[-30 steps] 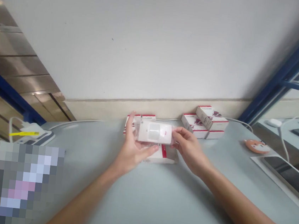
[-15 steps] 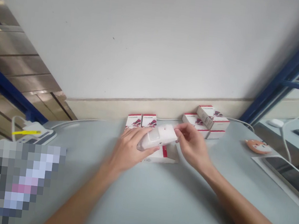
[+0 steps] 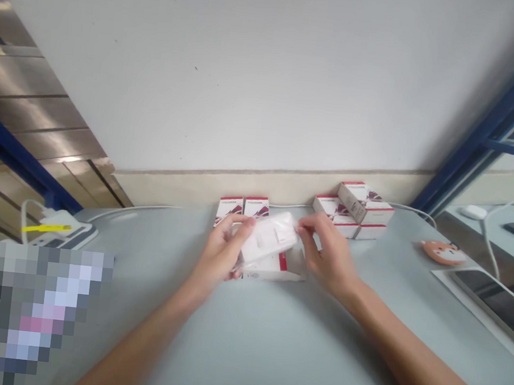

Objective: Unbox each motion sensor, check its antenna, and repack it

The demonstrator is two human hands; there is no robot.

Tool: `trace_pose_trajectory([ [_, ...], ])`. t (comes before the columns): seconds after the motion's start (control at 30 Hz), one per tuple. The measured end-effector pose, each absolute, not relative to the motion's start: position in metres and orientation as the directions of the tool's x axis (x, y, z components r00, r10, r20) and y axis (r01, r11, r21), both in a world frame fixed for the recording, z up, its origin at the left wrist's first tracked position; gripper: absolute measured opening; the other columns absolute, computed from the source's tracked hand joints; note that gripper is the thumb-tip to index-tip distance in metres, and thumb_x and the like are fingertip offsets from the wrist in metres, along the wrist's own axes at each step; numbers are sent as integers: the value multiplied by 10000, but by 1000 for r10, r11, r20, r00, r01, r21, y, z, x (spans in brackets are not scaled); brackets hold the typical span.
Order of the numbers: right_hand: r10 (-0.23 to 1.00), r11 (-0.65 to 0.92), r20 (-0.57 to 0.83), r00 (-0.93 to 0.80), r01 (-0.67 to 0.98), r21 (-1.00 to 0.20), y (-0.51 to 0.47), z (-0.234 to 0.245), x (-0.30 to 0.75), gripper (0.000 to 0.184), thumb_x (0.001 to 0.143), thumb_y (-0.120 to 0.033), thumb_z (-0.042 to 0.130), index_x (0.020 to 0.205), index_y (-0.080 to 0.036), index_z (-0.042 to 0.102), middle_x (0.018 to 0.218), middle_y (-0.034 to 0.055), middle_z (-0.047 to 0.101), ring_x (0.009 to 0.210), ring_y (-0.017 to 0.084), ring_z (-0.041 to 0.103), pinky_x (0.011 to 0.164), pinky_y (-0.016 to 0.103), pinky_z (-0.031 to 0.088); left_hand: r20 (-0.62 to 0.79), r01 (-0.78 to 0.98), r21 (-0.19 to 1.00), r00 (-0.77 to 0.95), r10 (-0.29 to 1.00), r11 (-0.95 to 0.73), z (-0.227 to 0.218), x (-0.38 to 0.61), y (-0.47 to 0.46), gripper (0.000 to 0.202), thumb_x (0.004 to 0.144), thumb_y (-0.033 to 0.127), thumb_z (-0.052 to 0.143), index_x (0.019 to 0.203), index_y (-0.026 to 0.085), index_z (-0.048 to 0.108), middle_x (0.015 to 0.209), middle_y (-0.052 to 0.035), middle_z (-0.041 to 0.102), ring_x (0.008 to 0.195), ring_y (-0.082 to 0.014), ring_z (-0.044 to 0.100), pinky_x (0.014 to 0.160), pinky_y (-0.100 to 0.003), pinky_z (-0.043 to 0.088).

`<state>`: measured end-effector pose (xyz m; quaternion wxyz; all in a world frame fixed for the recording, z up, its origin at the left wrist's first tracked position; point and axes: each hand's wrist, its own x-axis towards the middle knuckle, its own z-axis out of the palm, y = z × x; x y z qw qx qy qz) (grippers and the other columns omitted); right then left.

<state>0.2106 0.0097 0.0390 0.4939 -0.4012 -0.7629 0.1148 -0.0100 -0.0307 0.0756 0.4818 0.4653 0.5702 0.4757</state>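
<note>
Head view: bagged white sensor (image 3: 268, 239) held just above a white box (image 3: 271, 273), long axis slanting from near-left to far-right. Left hand (image 3: 221, 250) grips its left end with curled fingers; right hand (image 3: 328, 252) pinches its right end.

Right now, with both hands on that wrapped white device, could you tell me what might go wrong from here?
The white sensor in its clear plastic bag is held by the left hand and right hand above the white box, so the smooth bag might slip and drop onto it. The tilted box on top of the stack at the back could also topple if a hand knocks it.
</note>
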Motion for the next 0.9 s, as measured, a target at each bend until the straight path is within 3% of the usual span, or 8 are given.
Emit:
trace_pose_trajectory([
  [0.17, 603, 766, 711, -361, 511, -390, 13, 36, 219, 160, 1062, -192, 466, 1029, -271, 600, 963, 59, 640, 843, 207, 613, 749, 332, 498, -438, 12, 898, 108, 893, 439, 88, -23, -31, 512, 870, 735, 660, 924, 228, 692, 486, 53, 528, 310, -65, 363, 318, -188, 162],
  [0.3, 442, 815, 776, -449, 562, -140, 12, 34, 226, 312, 1010, -58, 460, 1171, -272, 619, 1065, 82, 704, 906, 213, 667, 774, 330, 520, -528, 63, 849, 121, 841, 524, 92, -26, -32, 506, 921, 703, 592, 893, 209, 697, 411, 62, 460, 282, -60, 293, 298, -179, 180],
  [0.4, 359, 806, 824, -439, 591, -37, 8, 36, 226, 371, 981, -26, 501, 1253, -253, 613, 1093, 88, 736, 922, 222, 703, 758, 328, 542, -511, 61, 859, 135, 849, 508, 97, -23, -34, 486, 958, 680, 546, 1050, 230, 707, 429, 76, 476, 271, -64, 297, 287, -161, 207],
  [0.53, 331, 838, 836, -438, 544, -47, -1, 44, 222, 436, 987, -119, 587, 1414, -189, 541, 1183, 137, 739, 998, 260, 724, 803, 364, 591, -390, -23, 917, 142, 910, 397, 100, -18, -38, 422, 1000, 604, 525, 1301, 328, 631, 550, 94, 557, 261, -58, 330, 273, -151, 242],
  [0.73, 433, 787, 714, -549, 617, -3, -8, 49, 212, 592, 1049, -427, 589, 1542, -141, 427, 1274, 205, 684, 1060, 333, 697, 858, 459, 594, -183, -32, 983, -35, 983, 182, 80, -8, -35, 358, 1015, 546, 511, 1255, 297, 604, 682, 66, 609, 293, -96, 475, 250, -187, 307],
  [0.9, 498, 717, 624, -603, 691, 96, -8, 43, 204, 676, 1008, -595, 612, 1569, -252, 456, 1246, 179, 671, 1009, 326, 683, 878, 465, 572, -199, -44, 979, 2, 980, 199, 70, -7, -34, 417, 1017, 597, 497, 1305, 307, 580, 675, 52, 616, 347, -124, 531, 286, -201, 364],
])
